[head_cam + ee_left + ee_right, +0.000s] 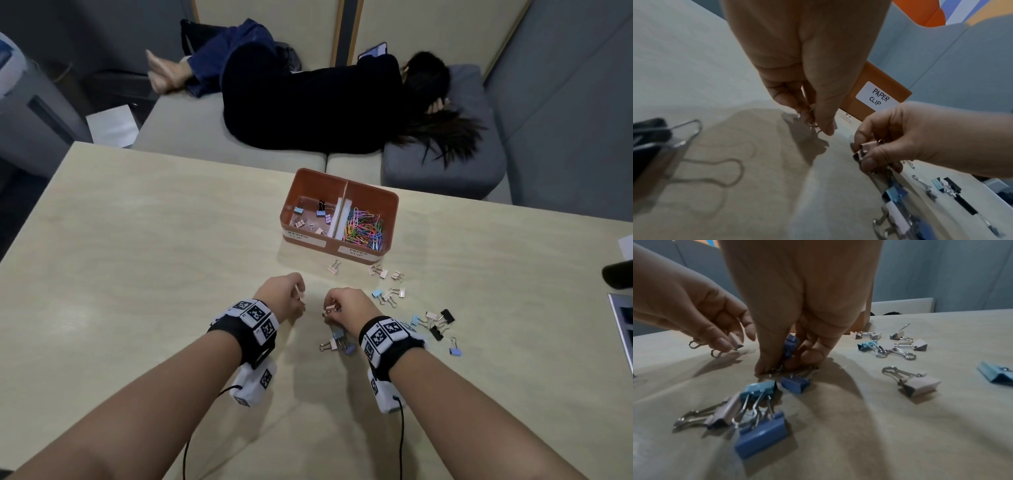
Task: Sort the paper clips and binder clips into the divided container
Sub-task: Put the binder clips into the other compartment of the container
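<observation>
An orange divided container (371, 200) stands mid-table; its left bay, labelled binder clip, holds several binder clips (320, 209), and its right bay holds coloured paper clips (364, 228). My left hand (299, 301) pinches a small pink binder clip (735, 342) just above the table. Close beside it, my right hand (329, 313) grips a pink binder clip (865, 147) and a blue binder clip (791, 344), its fingertips (764, 369) down on the table among a small cluster of clips (337, 342). Several loose binder clips (388, 294) lie scattered to the right.
Beyond the table's far edge a person (308, 102) lies on a grey sofa. A laptop corner (621, 318) and a dark object (616, 274) sit at the right table edge. A black binder clip (651, 146) shows close to the left wrist camera.
</observation>
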The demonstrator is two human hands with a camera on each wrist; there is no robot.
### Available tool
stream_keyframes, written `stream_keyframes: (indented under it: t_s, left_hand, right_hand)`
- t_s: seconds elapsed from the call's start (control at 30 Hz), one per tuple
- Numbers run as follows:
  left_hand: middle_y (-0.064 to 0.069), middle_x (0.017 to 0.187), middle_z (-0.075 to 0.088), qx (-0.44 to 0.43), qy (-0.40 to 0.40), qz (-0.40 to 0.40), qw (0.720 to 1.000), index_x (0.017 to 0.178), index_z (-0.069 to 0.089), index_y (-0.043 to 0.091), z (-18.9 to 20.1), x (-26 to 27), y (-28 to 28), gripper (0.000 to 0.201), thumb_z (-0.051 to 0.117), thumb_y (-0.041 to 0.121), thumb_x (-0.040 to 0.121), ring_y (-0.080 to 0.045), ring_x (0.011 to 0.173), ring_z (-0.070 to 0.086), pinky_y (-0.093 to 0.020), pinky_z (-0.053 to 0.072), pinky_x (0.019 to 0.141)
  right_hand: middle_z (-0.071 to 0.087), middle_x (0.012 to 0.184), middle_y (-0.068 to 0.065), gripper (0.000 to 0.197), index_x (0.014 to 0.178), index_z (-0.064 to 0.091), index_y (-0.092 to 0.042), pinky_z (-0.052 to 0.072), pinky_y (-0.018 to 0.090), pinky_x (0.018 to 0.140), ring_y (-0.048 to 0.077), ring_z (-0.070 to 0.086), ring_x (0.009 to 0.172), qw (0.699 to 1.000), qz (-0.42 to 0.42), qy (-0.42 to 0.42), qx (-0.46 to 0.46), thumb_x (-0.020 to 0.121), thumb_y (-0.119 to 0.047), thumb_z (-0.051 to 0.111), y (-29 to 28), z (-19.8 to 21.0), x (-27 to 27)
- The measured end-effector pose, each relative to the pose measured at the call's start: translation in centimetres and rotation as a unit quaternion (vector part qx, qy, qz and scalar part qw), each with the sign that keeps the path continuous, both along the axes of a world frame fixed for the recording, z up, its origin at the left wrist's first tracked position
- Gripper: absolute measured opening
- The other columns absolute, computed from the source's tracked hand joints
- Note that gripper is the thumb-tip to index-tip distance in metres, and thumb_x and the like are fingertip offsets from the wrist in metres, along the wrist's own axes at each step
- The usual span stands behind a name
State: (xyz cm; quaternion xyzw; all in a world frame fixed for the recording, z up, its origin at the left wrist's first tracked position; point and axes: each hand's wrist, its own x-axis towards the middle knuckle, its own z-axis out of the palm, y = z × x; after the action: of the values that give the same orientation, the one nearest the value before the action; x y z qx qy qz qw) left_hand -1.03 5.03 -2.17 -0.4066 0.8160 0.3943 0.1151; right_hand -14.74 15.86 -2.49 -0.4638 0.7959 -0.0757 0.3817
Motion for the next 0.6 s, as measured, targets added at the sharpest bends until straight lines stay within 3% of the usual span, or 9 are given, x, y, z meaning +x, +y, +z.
stream_keyframes:
  t_s: [0.23, 0.3, 0.4, 0.53, 0.6]
  left_hand:
    - [0.003, 0.086, 0.058, -0.007, 0.044, -0.032, 0.998, 0.121, 0.056, 0.015, 0.3, -3.6, -0.8, 0.042, 0.068, 0.011, 0.081, -0.019, 0.083, 0.057, -0.022, 0.040, 0.075]
    - [0.003, 0.087, 0.058, -0.009, 0.042, -0.036, 0.998, 0.123, 0.057, 0.015, 0.1, -4.8, -1.0, 0.044, 0.068, 0.010, 0.081, -0.022, 0.091, 0.060, -0.023, 0.041, 0.078]
    - [0.001, 0.087, 0.061, -0.010, 0.035, -0.035, 0.999, 0.123, 0.058, 0.016, -0.4, -6.3, -1.2, 0.047, 0.072, 0.012, 0.078, -0.020, 0.089, 0.060, -0.022, 0.041, 0.076]
    - [-0.007, 0.103, 0.068, -0.037, 0.008, -0.037, 0.999, 0.123, 0.057, 0.017, -1.1, -7.3, -1.3, 0.045, 0.069, 0.014, 0.080, -0.023, 0.096, 0.062, -0.026, 0.046, 0.081]
    - [-0.007, 0.106, 0.067, -0.052, 0.000, -0.035, 0.998, 0.119, 0.058, 0.018, -1.4, -7.5, -1.4, 0.040, 0.068, 0.016, 0.081, -0.022, 0.094, 0.061, -0.027, 0.048, 0.082]
  right_hand:
    - [0.058, 0.113, 0.007, 0.019, 0.099, 0.070, -0.017, 0.043, 0.024, 0.081, 0.029, 0.060, 0.099, 0.998, 0.010, 0.037, 0.046, 0.081, -0.015, 0.068, 0.1, 0.1, -2.4]
    - [0.061, 0.110, 0.008, 0.018, 0.097, 0.069, -0.014, 0.047, 0.029, 0.084, 0.029, 0.060, 0.098, 0.999, 0.001, 0.029, 0.045, 0.079, -0.013, 0.067, 0.5, 0.3, -3.2]
    - [0.064, 0.095, 0.007, 0.013, 0.087, 0.065, -0.012, 0.051, 0.033, 0.079, 0.025, 0.060, 0.088, 0.998, -0.061, 0.006, -0.021, 0.075, -0.007, 0.068, 1.7, 0.4, -3.9]
    - [0.067, 0.099, 0.004, 0.027, 0.098, 0.066, -0.015, 0.053, 0.031, 0.084, 0.020, 0.064, 0.090, 0.992, -0.107, -0.050, -0.039, 0.073, -0.007, 0.073, 2.1, 0.1, -4.5]
    - [0.067, 0.100, 0.007, 0.023, 0.095, 0.068, -0.013, 0.053, 0.032, 0.082, 0.023, 0.063, 0.090, 0.994, -0.097, -0.040, -0.028, 0.073, -0.009, 0.073, 1.8, -0.1, -4.8]
